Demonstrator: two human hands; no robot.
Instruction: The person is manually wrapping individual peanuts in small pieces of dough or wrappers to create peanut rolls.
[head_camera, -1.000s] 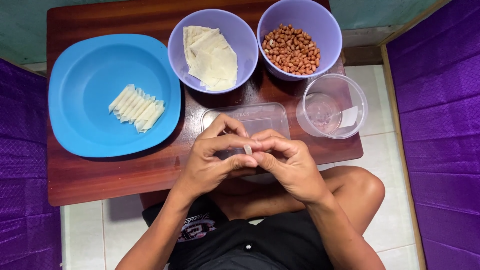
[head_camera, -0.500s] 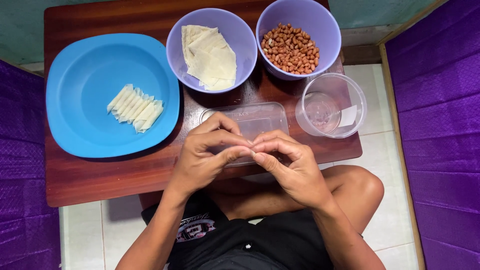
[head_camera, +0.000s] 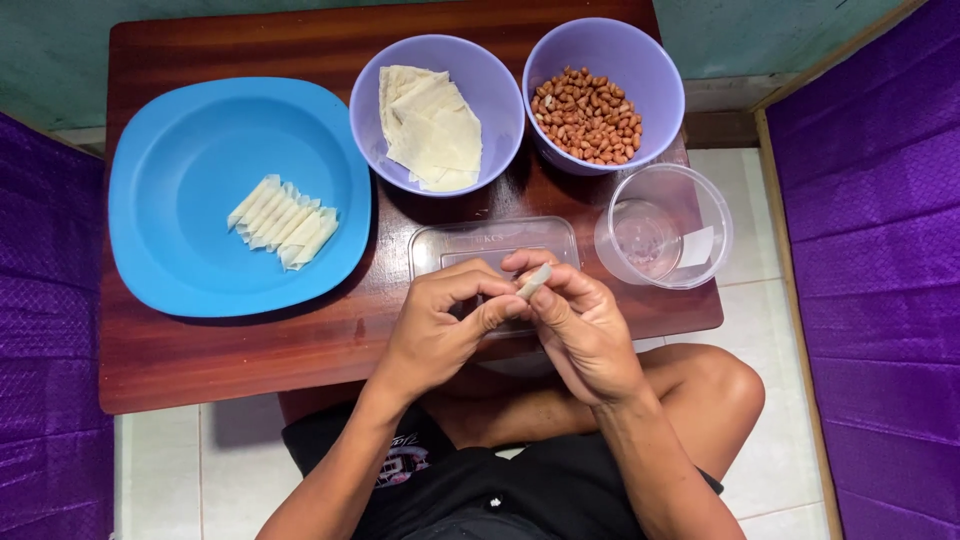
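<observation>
Both hands meet at centre frame, just below the middle. The left hand (head_camera: 440, 325) and right hand (head_camera: 580, 330) pinch a small pale roll (head_camera: 533, 282) between thumbs and fingertips — tight grip, fingers curled in close, only the roll's upper end pokes out; the rest is hidden by the fingers, so can't tell what's inside it. Under the hands sits a clear flat tray (head_camera: 490, 240), its lower half covered by the knuckles, contents hard to make out. Right of centre, a clear round tub (head_camera: 664, 226) w/ a white label, touching the table's right edge; looks like a little liquid at the bottom, not sure. Upper centre: purple bowl (head_camera: 436, 115) holding a stack of pale square wrappers (head_camera: 432, 125). Upper right: second purple bowl (head_camera: 604, 95) w/ peanuts (head_camera: 586, 115), its top rim right at the frame edge. Left side: blue plate (head_camera: 180, 160) w/ a row of finished rolls (head_camera: 282, 222) lying side by side, touching. All on a dark wood table (head_camera: 220, 360) — its far edge cut off at the top. Purple cloth (head_camera: 880, 250) fills the right and left margins; the person's knee shows at lower right.
</observation>
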